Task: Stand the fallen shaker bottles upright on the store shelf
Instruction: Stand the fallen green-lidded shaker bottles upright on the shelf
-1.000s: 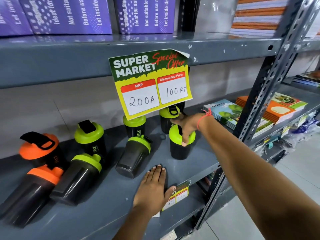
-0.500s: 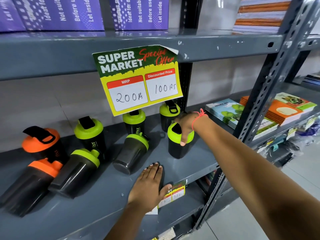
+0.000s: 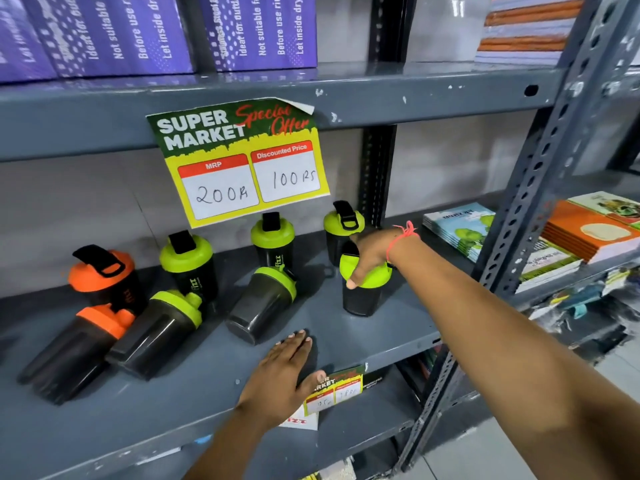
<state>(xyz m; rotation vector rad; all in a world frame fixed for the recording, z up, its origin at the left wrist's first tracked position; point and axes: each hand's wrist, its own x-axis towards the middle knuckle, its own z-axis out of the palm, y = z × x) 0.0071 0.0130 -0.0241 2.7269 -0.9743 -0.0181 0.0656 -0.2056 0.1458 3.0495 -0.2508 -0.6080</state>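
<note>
While the right hand (image 3: pixel 372 256) grips a lid, the scene reads as follows.

Right hand: its fingers (image 3: pixel 356 277) curl down over the green lid of an upright shaker bottle (image 3: pixel 362 296), pinching the lid from above; a red thread circles the wrist.
Left hand: the left hand (image 3: pixel 282 370) lies palm-down on the grey shelf (image 3: pixel 381 337) near its front edge, fingers pressed together and flat, the thumb out to the side, holding nothing.
Fallen bottles: three lie tilted on the shelf, a green-lidded one (image 3: pixel 259 304) just beyond the left fingertips, another green-lidded one (image 3: pixel 156 334) further left, and an orange-lidded one (image 3: pixel 74 351) beside it.
Upright bottles: three green-lidded and one orange-lidded (image 3: pixel 104 277) stand towards the back.
Price sign: a yellow and green card (image 3: pixel 242 161) hangs from the shelf above, marked 200 and 100.
Books: stacks (image 3: pixel 460 225) lie to the right.
</note>
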